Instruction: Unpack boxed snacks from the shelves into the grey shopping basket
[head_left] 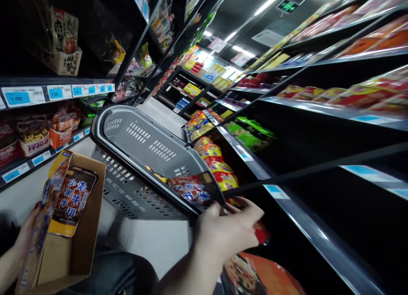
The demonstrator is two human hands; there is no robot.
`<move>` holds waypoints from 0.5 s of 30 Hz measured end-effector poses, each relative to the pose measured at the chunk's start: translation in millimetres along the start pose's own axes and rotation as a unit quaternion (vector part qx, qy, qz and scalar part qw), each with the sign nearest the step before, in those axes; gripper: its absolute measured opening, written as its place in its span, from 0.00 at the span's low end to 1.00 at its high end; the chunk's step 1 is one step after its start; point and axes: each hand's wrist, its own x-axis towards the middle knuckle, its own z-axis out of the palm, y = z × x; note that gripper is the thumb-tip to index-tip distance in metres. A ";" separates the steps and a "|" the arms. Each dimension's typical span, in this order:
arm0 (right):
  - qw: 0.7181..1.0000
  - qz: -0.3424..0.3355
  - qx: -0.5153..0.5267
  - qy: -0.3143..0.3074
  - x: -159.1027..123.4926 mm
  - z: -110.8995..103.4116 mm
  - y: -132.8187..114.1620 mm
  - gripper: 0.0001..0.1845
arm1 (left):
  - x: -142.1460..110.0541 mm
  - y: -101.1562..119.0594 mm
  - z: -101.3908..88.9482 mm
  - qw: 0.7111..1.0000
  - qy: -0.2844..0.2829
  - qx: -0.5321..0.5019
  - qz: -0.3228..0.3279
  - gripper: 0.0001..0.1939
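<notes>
At the lower left, my left hand is wrapped around the side of an open cardboard display box. Inside the box, at its far end, lies a dark snack packet with blue-and-white lettering; its near end shows bare cardboard. My right hand reaches over the near right end of a grey shopping basket. Its thumb and fingers pinch the end of a matching snack packet, which lies at the basket opening. Some fingertips are hidden, and a yellow-edged packet shows partly beside it.
Shelves with price tags and boxed snacks line the left. On the right, shelf edges run close to my right hand, with red-and-yellow bags and green bags. A large orange package sits below my right forearm.
</notes>
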 end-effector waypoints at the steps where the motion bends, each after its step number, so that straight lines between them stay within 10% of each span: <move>1: 1.000 -0.008 -0.023 -0.015 0.2 3.7 0.9 0.20 | -1.7 0.0 2.3 0.999 0.015 0.027 0.021 0.18; 6: 0.995 -0.082 -0.044 0.023 -1.6 4.6 -1.1 0.16 | -13.4 0.4 16.2 0.997 -0.001 0.055 0.053 0.17; 9: 0.987 -0.106 0.117 0.041 -19.3 -6.9 -23.5 0.11 | -24.8 0.4 27.2 0.995 -0.054 0.074 0.030 0.14; 12: 0.910 -0.222 0.309 -0.166 -54.2 -13.5 -57.9 0.07 | -32.7 0.3 35.9 0.994 -0.068 0.058 0.062 0.12; 15: 0.799 -0.422 0.238 -0.358 -95.5 -5.0 -89.3 0.07 | -30.7 1.0 35.7 0.993 -0.055 0.055 0.088 0.10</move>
